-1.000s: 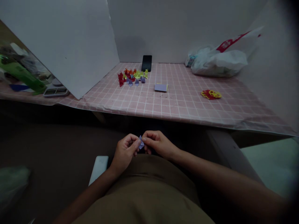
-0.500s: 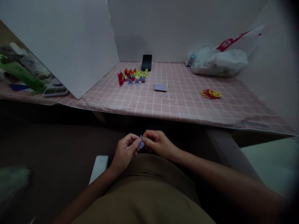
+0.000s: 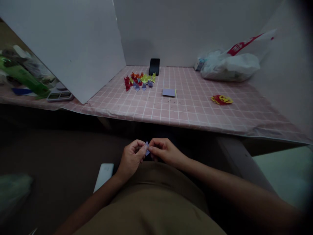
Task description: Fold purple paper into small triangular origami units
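Observation:
Between my two hands, just below the table edge and in front of my body, is a small purple piece of folded paper (image 3: 147, 152). It has a pointed top, and fingers cover much of it. My left hand (image 3: 133, 156) pinches its left side between thumb and fingers. From the other side, the thumb and forefinger of my right hand (image 3: 165, 150) grip its right edge. On the table lies a cluster of small folded paper figures (image 3: 139, 80) in red, orange, yellow and purple. A short stack of purple and yellow paper sheets (image 3: 169, 92) lies to their right.
A phone (image 3: 154, 66) leans at the back wall. Yellow and red bands (image 3: 221, 100) and a white plastic bag (image 3: 231, 67) are on the right of the checked table (image 3: 190, 111). A white panel (image 3: 80, 49) and a scale (image 3: 60, 95) stand left. A white slab (image 3: 104, 176) lies beside my left forearm.
My right thumb and forefinger have shifted slightly left and down over the purple paper, covering more of it. The view has tilted very slightly; the things on the table have stayed put.

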Demonstrator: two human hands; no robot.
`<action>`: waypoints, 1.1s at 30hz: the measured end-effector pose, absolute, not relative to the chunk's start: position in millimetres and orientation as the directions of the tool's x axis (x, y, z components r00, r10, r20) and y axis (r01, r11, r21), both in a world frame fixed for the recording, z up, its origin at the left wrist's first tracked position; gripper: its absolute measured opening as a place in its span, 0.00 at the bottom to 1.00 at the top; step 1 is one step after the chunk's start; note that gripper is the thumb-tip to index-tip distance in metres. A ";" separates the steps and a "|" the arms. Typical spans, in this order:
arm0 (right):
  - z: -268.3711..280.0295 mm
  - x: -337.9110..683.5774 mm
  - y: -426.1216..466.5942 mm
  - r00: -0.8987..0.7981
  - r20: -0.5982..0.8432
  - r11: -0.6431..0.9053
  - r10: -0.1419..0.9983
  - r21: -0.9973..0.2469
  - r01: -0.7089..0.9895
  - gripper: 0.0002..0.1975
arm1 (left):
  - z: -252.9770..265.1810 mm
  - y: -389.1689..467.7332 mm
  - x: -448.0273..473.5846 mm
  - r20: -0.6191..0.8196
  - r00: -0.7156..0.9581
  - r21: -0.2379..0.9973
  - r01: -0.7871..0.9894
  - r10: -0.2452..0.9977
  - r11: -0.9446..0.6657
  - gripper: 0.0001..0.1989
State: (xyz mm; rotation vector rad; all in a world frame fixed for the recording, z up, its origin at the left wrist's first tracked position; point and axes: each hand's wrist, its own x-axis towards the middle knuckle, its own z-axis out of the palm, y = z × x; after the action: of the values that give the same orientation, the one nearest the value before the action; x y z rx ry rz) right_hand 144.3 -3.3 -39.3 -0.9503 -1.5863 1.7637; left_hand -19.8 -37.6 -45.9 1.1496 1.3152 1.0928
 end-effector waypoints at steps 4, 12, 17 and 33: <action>-39.9 145.2 -1.1 -0.583 -0.096 -0.107 0.807 -0.994 0.016 0.20 | -47.6 -37.3 -20.3 -0.132 0.015 0.988 0.085 0.991 0.130 0.11; -43.3 149.1 4.4 -0.621 -0.109 -0.076 0.776 -0.994 0.079 0.20 | -41.2 -39.2 -19.7 -0.247 0.204 0.968 0.103 0.947 0.230 0.11; -41.9 149.1 3.8 -0.576 -0.116 -0.099 0.809 -0.993 0.061 0.19 | -41.5 -36.2 -21.1 -0.217 0.194 0.975 0.093 0.957 0.202 0.13; -39.5 143.4 -2.0 -0.498 -0.089 -0.024 0.862 -0.990 0.136 0.07 | -48.6 -33.5 -22.9 -0.139 0.019 0.990 0.006 0.990 0.139 0.08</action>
State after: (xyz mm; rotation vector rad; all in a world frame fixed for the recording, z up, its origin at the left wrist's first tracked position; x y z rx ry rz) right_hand 143.4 -2.0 -39.5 -1.0517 -1.6638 1.5761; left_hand -22.9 -33.5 -48.6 1.1183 1.2617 1.0898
